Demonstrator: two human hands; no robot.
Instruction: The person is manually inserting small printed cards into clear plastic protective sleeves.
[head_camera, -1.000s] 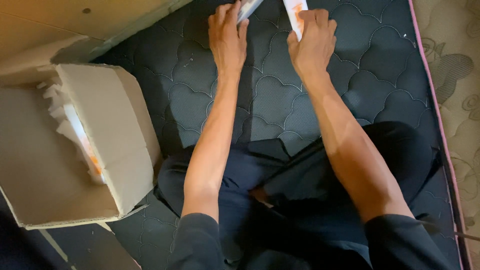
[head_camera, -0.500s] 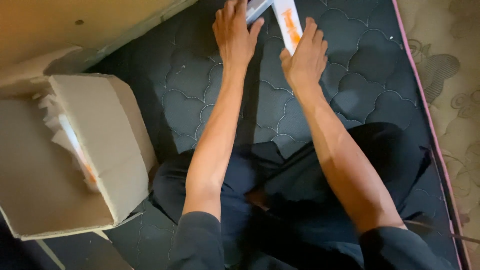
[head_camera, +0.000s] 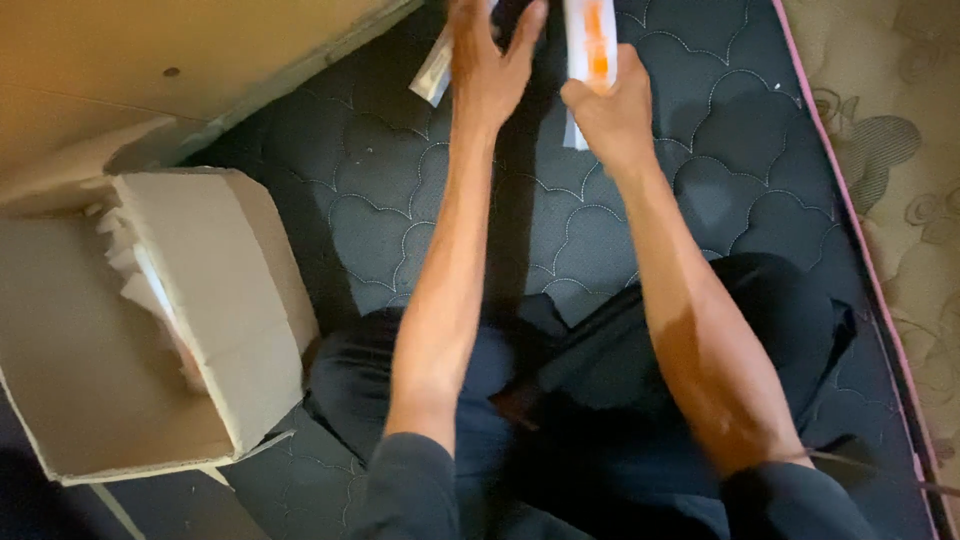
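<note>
Both my arms reach forward over a dark quilted mattress (head_camera: 400, 200). My right hand (head_camera: 605, 110) grips a long white flat pack with an orange stripe (head_camera: 590, 45), held upright near the top edge of the view. My left hand (head_camera: 490, 60) has its fingers spread over a second white flat piece (head_camera: 435, 72) that sticks out to the left below the palm; whether it grips it is unclear. The two hands are a short gap apart. My legs in dark trousers are crossed below.
An open cardboard box (head_camera: 215, 300) lies on its side at the left, with several white packs (head_camera: 140, 270) visible inside. A tan board (head_camera: 150, 60) lies at the upper left. A pink-edged beige patterned mattress or rug (head_camera: 900, 150) runs along the right.
My view has shifted so the hands sit higher in the frame. The right hand has raised and turned the orange-striped pack more upright; the left hand stays on the other white piece.
</note>
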